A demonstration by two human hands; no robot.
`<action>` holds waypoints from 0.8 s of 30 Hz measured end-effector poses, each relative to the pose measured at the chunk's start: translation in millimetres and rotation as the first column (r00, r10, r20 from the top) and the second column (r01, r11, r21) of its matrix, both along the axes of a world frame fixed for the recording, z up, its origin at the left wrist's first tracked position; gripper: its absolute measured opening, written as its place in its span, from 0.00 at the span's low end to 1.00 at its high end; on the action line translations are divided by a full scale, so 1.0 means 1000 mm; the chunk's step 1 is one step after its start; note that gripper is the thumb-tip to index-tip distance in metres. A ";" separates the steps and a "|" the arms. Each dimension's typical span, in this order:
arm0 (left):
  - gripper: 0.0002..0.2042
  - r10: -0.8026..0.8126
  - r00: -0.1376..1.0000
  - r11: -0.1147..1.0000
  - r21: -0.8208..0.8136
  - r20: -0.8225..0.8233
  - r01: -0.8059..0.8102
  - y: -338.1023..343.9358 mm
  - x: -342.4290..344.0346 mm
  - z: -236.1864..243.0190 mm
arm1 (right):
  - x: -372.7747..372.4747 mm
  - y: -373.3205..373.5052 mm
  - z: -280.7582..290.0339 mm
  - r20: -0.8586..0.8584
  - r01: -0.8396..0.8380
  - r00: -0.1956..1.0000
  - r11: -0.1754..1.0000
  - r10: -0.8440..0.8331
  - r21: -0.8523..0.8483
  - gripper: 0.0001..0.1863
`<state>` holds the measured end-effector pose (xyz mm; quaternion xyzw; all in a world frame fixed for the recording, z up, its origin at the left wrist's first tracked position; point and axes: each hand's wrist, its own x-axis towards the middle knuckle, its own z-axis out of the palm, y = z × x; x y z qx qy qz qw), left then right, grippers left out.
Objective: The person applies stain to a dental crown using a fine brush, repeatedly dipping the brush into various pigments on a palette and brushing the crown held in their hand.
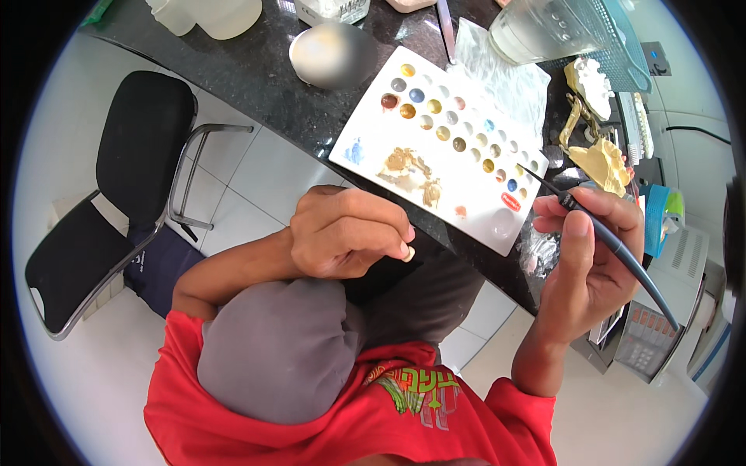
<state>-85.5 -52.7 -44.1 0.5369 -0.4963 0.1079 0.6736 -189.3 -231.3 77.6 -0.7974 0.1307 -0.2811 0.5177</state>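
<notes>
In the head view, we held a small ivory-coloured dental piece, apparently a crown, in the left hand, pinched at the tips of thumb and forefinger with the other fingers curled in. The piece was positioned beyond the near edge of the dark stone countertop, above our trousers. We gripped a fine-tipped brush in the right hand, thumb and fingers pressed together around its dark handle. Its tip pointed over the right-hand wells of the white paint palette; we could not tell whether it touched the paint. The palette lay at an angle close to the counter edge, between the two hands, with crumpled clear film and an articulated plaster model to its right. We identified three hazards. Because only the fingertips secured the dental piece, a slackened or slipping pinch could have dropped it past the counter onto our lap or the tiled floor. Because the wells were closely spaced, an unsteady brush could have carried one shade into another. Finally, a knock from either wrist could have pushed the palette toward the edge.
</notes>
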 end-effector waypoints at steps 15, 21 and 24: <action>0.10 -0.006 0.998 0.996 -0.084 0.057 0.010 -0.002 0.005 -0.006 | 0.029 -0.003 0.013 -0.090 -0.137 0.988 0.987 0.129 -0.089 0.11; 0.11 0.045 0.993 0.998 -0.049 0.109 -0.040 0.001 0.008 -0.002 | 0.053 -0.002 0.007 -0.168 -0.190 0.964 0.976 0.205 0.103 0.10; 0.10 0.008 0.985 1.000 0.026 0.170 -0.013 0.005 0.013 0.000 | 0.062 -0.006 0.000 -0.178 -0.203 0.962 0.978 0.207 0.038 0.09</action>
